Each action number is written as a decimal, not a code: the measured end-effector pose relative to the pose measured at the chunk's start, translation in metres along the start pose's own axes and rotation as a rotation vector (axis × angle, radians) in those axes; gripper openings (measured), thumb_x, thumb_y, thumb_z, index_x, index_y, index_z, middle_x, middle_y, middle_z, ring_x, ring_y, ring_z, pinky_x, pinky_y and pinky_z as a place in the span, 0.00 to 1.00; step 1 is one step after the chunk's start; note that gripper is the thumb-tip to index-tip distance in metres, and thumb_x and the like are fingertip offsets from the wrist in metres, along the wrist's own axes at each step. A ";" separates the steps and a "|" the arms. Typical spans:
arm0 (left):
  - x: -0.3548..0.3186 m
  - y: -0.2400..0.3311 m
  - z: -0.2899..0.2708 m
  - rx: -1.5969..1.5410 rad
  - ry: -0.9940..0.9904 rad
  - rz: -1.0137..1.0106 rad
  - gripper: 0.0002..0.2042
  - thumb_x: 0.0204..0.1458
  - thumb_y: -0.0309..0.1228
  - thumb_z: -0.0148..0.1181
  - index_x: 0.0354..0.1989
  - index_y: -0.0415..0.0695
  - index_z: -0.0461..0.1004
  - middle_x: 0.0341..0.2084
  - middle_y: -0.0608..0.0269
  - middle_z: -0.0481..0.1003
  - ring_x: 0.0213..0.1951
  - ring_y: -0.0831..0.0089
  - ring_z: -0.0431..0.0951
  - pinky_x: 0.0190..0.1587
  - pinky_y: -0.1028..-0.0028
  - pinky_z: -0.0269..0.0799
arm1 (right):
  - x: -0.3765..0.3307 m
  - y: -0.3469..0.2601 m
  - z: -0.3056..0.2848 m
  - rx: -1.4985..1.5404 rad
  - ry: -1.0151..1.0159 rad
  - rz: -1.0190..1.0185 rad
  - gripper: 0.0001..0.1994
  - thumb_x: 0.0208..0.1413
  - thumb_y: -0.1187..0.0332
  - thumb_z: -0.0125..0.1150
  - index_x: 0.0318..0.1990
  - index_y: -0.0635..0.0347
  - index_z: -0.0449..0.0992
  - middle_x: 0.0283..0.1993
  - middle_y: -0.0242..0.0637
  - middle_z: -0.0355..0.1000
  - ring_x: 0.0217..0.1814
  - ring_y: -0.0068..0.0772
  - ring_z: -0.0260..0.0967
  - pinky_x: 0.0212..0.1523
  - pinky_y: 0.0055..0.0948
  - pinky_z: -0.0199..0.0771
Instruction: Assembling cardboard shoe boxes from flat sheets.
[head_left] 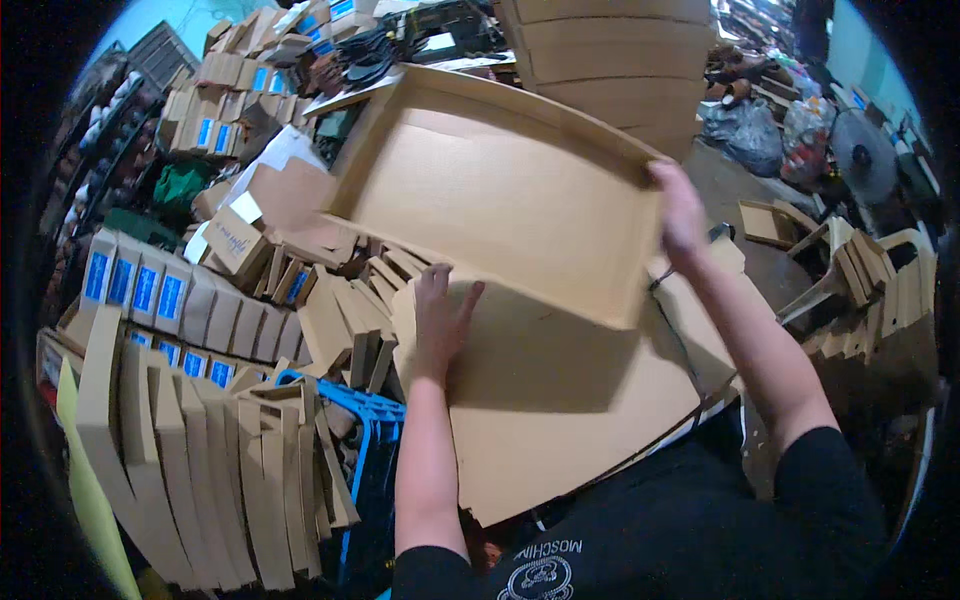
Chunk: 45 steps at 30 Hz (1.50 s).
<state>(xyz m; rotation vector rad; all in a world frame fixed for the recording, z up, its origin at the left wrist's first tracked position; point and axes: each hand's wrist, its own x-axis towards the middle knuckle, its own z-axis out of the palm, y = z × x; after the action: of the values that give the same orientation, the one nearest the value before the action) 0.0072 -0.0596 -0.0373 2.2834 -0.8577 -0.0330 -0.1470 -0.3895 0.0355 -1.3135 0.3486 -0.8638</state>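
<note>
A shallow brown cardboard box tray (480, 190) is tilted above my lap, its low walls raised and its inside bare. My right hand (682, 215) grips its right end near the far corner, a little blurred. My left hand (440, 315) is at the tray's near left edge, thumb and fingers apart; whether the fingertips touch the edge I cannot tell. Beneath both hands lies a large flat cardboard sheet (540, 450), with the tray's shadow falling across it.
Rows of cardboard boxes (200, 470) stand on the left beside a blue plastic crate (365, 410). A tall cardboard stack (615, 70) rises at the far side. On the right are a chair with cardboard pieces (870, 270), plastic bags (750, 130) and a fan (863, 150).
</note>
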 end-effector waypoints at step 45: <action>-0.053 -0.094 -0.097 0.224 -0.245 -0.384 0.43 0.47 0.66 0.64 0.51 0.30 0.74 0.37 0.47 0.80 0.37 0.63 0.81 0.41 0.65 0.76 | -0.070 -0.057 -0.312 -0.030 0.733 -0.135 0.32 0.67 0.45 0.46 0.67 0.61 0.63 0.62 0.39 0.69 0.62 0.31 0.68 0.63 0.30 0.65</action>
<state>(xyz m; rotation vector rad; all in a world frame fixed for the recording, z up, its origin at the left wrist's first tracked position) 0.0438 0.0806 -0.0321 2.6658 -0.5498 -0.4143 -0.4223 -0.5569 -0.0085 -1.0142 0.8509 -1.4508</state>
